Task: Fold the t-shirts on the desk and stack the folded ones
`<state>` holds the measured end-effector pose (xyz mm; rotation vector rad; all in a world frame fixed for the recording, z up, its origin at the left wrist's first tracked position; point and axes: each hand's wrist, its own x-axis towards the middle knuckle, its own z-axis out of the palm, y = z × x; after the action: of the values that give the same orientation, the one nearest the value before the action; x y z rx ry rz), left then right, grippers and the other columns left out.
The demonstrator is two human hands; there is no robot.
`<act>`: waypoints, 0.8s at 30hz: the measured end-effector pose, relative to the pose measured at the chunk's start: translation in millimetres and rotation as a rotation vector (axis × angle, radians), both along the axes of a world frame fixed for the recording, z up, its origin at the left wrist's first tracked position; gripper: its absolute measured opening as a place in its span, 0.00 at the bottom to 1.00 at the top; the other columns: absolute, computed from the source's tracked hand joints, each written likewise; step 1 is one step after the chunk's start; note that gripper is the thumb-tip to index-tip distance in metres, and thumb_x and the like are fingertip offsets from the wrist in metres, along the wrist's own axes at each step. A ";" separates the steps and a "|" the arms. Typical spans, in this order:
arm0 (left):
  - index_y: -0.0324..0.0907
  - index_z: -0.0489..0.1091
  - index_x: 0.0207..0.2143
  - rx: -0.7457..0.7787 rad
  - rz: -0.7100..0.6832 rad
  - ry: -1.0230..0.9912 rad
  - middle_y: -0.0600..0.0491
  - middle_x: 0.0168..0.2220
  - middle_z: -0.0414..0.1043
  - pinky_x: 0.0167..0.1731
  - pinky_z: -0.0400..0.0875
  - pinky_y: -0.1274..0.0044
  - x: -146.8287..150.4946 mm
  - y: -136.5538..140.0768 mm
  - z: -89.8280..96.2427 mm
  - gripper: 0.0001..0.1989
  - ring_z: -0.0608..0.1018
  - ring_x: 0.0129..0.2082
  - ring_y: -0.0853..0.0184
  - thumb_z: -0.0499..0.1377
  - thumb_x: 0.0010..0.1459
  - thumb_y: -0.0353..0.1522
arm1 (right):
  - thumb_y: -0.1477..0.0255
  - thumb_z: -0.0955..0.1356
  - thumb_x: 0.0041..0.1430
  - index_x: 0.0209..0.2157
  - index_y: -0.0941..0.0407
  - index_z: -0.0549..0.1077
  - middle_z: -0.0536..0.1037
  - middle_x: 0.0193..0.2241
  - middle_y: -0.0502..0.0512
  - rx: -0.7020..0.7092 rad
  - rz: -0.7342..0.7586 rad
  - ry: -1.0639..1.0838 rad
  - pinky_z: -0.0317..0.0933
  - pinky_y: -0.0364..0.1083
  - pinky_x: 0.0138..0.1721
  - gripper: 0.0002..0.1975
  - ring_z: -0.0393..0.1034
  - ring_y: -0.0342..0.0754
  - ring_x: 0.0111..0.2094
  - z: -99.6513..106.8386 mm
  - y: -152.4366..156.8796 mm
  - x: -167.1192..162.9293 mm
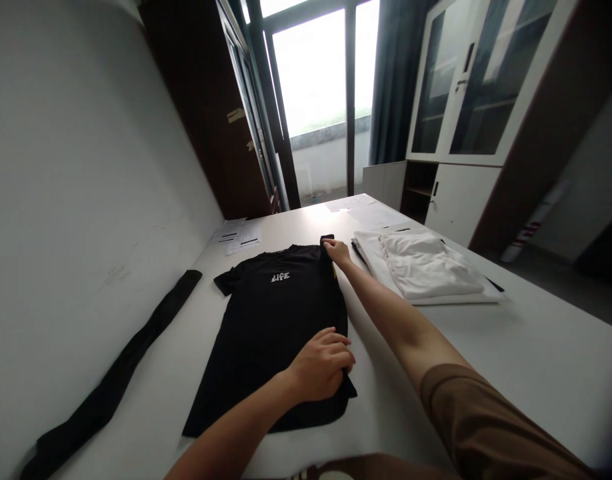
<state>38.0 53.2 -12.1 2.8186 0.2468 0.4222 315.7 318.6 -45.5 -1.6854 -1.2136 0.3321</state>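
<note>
A black T-shirt [271, 327] with a small white print on its upper part lies spread on the white table, its neck toward the window. My right hand [337, 252] is at the shirt's far right corner, fingers pinched on the black cloth by the sleeve. Nearer to me, my left hand [322, 365] lies over the shirt's right side above the hem, with its fingers curled round the edge. That right side is folded inward, and a bit of yellow shows below my right hand. The left sleeve sticks out flat.
White folded cloth [431, 267] lies stacked at the right of the table [546, 347]. Along the wall on the left runs a long dark folded strip [121, 367]. Paper sheets [243, 237] lie at the far left, more papers [371, 215] at the far end.
</note>
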 end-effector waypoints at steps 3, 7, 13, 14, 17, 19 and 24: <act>0.44 0.72 0.36 -0.012 -0.017 0.048 0.51 0.43 0.79 0.69 0.54 0.64 -7.2 3.1 13.8 0.11 0.76 0.55 0.62 0.53 0.56 0.24 | 0.64 0.66 0.63 0.52 0.51 0.82 0.82 0.51 0.54 0.075 0.059 0.130 0.63 0.48 0.59 0.19 0.74 0.53 0.56 5.9 15.7 -11.4; 0.44 0.71 0.36 0.003 -0.012 0.072 0.53 0.39 0.77 0.67 0.57 0.67 -21.4 2.4 28.7 0.10 0.78 0.42 0.66 0.54 0.56 0.24 | 0.63 0.66 0.64 0.52 0.53 0.81 0.81 0.53 0.54 0.139 0.121 0.348 0.61 0.51 0.62 0.20 0.72 0.52 0.58 11.5 35.7 -39.0; 0.44 0.72 0.39 0.024 0.086 0.059 0.54 0.36 0.76 0.63 0.59 0.66 -48.9 -3.6 33.7 0.09 0.76 0.39 0.65 0.54 0.60 0.25 | 0.62 0.63 0.66 0.56 0.56 0.78 0.77 0.58 0.56 0.272 0.270 0.531 0.60 0.50 0.63 0.23 0.71 0.51 0.60 17.5 51.6 -104.8; 0.44 0.72 0.40 0.022 0.097 0.061 0.54 0.36 0.76 0.62 0.61 0.66 -53.5 -4.0 32.9 0.09 0.76 0.38 0.65 0.54 0.61 0.25 | 0.62 0.63 0.67 0.57 0.55 0.77 0.77 0.58 0.56 0.277 0.276 0.523 0.60 0.50 0.64 0.24 0.70 0.51 0.61 17.9 53.4 -115.4; 0.43 0.72 0.38 0.010 0.094 0.099 0.53 0.34 0.75 0.56 0.64 0.68 -66.5 -3.0 29.2 0.09 0.75 0.37 0.64 0.55 0.58 0.25 | 0.61 0.61 0.69 0.62 0.54 0.74 0.75 0.61 0.56 0.243 0.263 0.450 0.56 0.51 0.66 0.25 0.67 0.52 0.64 19.5 59.6 -143.2; 0.43 0.71 0.36 -0.006 0.078 0.134 0.53 0.34 0.75 0.53 0.66 0.69 -74.1 -1.0 26.4 0.09 0.74 0.36 0.64 0.56 0.55 0.24 | 0.61 0.59 0.71 0.65 0.54 0.71 0.71 0.64 0.55 0.188 0.264 0.373 0.53 0.50 0.68 0.27 0.63 0.52 0.66 21.4 63.7 -158.8; 0.44 0.69 0.32 -0.075 0.047 0.183 0.53 0.33 0.74 0.54 0.66 0.68 -89.4 4.5 21.5 0.09 0.74 0.37 0.64 0.56 0.50 0.23 | 0.62 0.59 0.71 0.68 0.53 0.67 0.67 0.67 0.53 0.070 0.287 0.255 0.49 0.51 0.70 0.28 0.58 0.52 0.69 20.7 67.7 -192.9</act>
<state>-51.4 57.7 9.5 2.7831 0.3596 0.1604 122.8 386.4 -24.8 -1.3616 -1.2580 0.6527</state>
